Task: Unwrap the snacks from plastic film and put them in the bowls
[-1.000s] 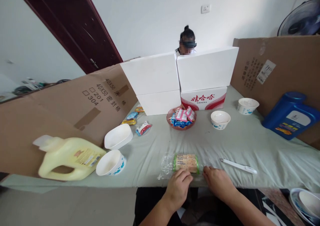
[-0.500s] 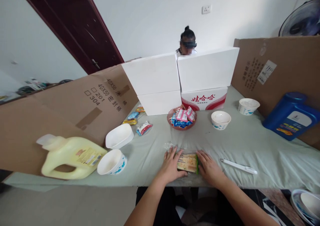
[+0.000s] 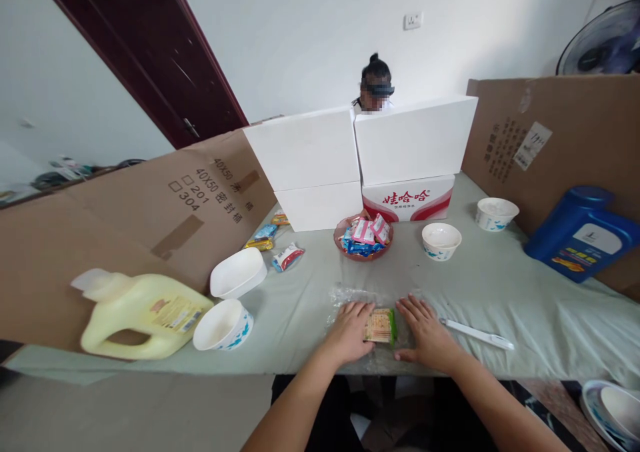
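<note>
A packet of crackers with a green right edge lies near the table's front edge, on a sheet of clear plastic. My left hand rests flat over the packet's left part and hides it; its fingers are extended. Just right of the packet, my right hand lies palm down on the plastic with its fingers spread, apart from the green edge. Beyond my right hand is a slim white knife-like tool, its exact kind unclear.
A bowl of wrapped snacks stands ahead. Paper bowls and a blue jug are to the right. Leftward are a yellow bottle, a paper bowl and a white dish. White boxes screen a seated person.
My left hand has slid right and covers more of the packet. My right hand has shifted slightly right, off the green edge. More clear plastic shows around them.
</note>
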Demonstrator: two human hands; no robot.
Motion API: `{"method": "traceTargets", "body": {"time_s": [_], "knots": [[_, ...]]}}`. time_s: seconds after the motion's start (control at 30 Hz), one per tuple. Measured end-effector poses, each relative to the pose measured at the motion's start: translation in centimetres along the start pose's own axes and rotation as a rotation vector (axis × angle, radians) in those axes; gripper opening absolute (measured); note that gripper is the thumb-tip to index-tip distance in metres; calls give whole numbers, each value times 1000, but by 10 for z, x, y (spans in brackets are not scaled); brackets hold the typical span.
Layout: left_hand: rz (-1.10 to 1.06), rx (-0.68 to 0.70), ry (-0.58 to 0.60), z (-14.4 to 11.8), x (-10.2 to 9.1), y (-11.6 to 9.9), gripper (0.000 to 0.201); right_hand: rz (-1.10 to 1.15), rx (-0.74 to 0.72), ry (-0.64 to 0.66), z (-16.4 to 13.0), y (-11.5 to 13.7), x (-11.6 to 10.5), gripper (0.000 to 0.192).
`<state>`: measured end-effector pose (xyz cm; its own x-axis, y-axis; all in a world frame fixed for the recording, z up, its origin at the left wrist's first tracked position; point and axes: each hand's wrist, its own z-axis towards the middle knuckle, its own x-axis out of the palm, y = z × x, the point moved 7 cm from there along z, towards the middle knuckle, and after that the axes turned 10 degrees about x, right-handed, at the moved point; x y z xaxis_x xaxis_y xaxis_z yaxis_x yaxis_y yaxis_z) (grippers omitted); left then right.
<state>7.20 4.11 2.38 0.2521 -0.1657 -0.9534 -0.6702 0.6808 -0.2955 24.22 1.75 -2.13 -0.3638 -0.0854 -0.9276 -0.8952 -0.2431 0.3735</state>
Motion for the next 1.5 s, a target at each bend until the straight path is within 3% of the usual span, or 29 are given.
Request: {"method": "traceTargets", "body": {"time_s": [0.17, 0.27, 0.33, 0.43, 0.5, 0.57, 0.67, 0.8, 0.93, 1.07, 1.23, 1.27, 1.3, 1.4, 1.5], "knots": [[-71, 61, 95, 17, -4, 2, 75, -64, -88, -61, 1, 6, 13, 112], [-369, 68, 55, 23, -17, 17, 74, -94, -106, -90, 0, 3, 18, 105], [-667, 20, -41, 31, -35, 36, 75, -102, -109, -99, 0, 2, 19, 101], [-908, -212, -334, 50, -73, 85, 72, -99, -102, -79, 1, 1, 20, 98], [-859, -394, -498, 67, -99, 118, 65, -88, -98, -69, 1, 1, 19, 97], [-790, -474, -554, 90, -119, 141, 58, -74, -96, -63, 0, 2, 18, 98], [-659, -581, -550, 122, -132, 166, 48, -58, -83, -51, 0, 2, 16, 100], [-469, -691, -456, 149, -135, 177, 45, -40, -89, -46, 0, 3, 14, 99], [-312, -685, -409, 159, -146, 170, 49, -53, -92, -46, 1, 2, 15, 95], [-205, -553, -440, 146, -158, 153, 40, -71, -99, -63, 1, 2, 16, 90], [-155, -285, -453, 84, -138, 99, 28, -64, -88, -59, 1, 3, 14, 99], [-155, -197, -441, 67, -131, 82, 26, -62, -83, -59, 1, 4, 14, 100], [-146, -11, -422, 51, -125, 58, 27, -61, -80, -59, 1, 4, 13, 100], [-176, 354, -214, 1, -97, -2, 33, -60, -76, -57, 1, 5, 13, 100], [-189, 433, 92, -35, -65, -23, 52, -58, -79, -61, 1, 5, 12, 101]]}}
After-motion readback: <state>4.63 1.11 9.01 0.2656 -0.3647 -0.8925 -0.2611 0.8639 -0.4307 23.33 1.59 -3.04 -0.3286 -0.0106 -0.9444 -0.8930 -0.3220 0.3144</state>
